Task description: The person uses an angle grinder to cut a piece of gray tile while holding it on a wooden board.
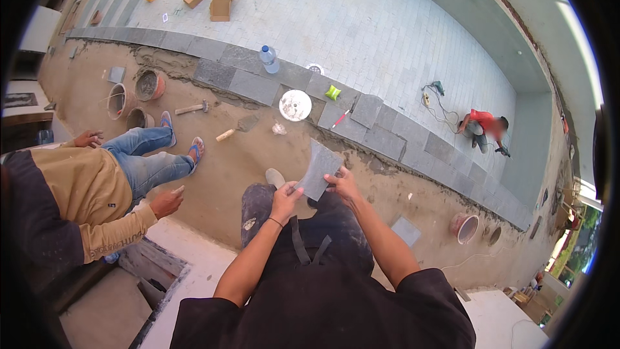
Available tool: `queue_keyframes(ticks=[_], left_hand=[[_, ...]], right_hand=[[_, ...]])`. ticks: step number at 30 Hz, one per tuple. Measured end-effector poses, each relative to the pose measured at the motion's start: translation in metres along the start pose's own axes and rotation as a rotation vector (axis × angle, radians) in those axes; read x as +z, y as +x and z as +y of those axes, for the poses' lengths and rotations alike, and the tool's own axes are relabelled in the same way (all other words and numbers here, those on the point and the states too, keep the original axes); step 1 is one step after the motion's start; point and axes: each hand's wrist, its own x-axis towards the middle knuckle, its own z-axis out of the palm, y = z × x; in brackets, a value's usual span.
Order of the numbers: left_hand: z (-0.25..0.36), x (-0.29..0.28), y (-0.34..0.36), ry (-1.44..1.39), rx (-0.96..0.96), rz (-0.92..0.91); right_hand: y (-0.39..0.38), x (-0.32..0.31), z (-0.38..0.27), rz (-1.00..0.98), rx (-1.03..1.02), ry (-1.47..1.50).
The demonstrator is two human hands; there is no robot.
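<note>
Between my two hands is a grey stone tile with one curved, cut edge on its left side. My left hand grips its lower left corner. On the lower right edge, my right hand has its fingers closed, thumb on the face. The tile is held up over my lap, apart from the ground. Beyond it runs a row of grey paving tiles along the pool's edge. A red and white marker-like stick and a small green packet lie on those tiles.
At left sits a co-worker in jeans; another person in red works inside the pool. A white bucket, water bottle, hammer, mortar bucket, loose tile and tipped bucket stand around.
</note>
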Motion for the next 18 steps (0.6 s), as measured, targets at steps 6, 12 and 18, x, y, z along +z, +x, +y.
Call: queue_keyframes(ticks=[6, 12, 18], left_hand=[[-0.081, 0.02, 0.117, -0.062, -0.003, 0.079], [-0.166, 0.026, 0.284, -0.323, -0.017, 0.186], [-0.208, 0.005, 0.458, -0.759, -0.029, 0.355]], right_hand=[[0.128, -0.077, 0.006, 0.106, -0.217, -0.398], [0.308, -0.141, 0.045, 0.129, -0.124, -0.513], [0.496, -0.157, 0.07, 0.073, -0.303, -0.519]])
